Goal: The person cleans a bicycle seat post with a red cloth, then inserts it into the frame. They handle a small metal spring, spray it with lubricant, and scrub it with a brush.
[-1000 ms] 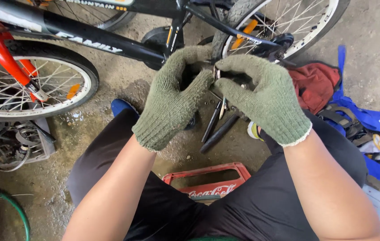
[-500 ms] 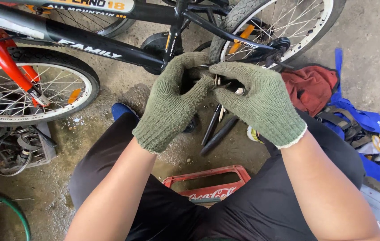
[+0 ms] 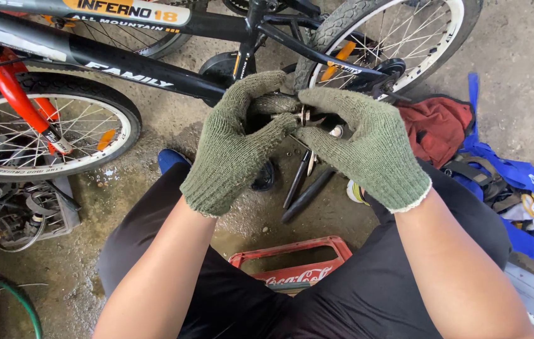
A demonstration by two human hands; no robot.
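1. While gloved in green knit, left hand [image 3: 232, 147] and right hand [image 3: 367, 147] meet over a small metal bike part [image 3: 317, 119], fingertips of both pinched shut on it.
2. Held just above the lap, in front of the black bicycle frame [image 3: 154, 75], near the rear wheel [image 3: 399, 44].
3. Exact kind of part: cannot tell, mostly hidden by glove fingers.
4. Below the hands: black pedal crank [image 3: 304, 185] on wet concrete; red plastic crate [image 3: 292, 263] between the knees.
5. Right of the hands: red bag [image 3: 436, 125], blue bag [image 3: 530, 194]; far left, red-forked front wheel [image 3: 41, 132].
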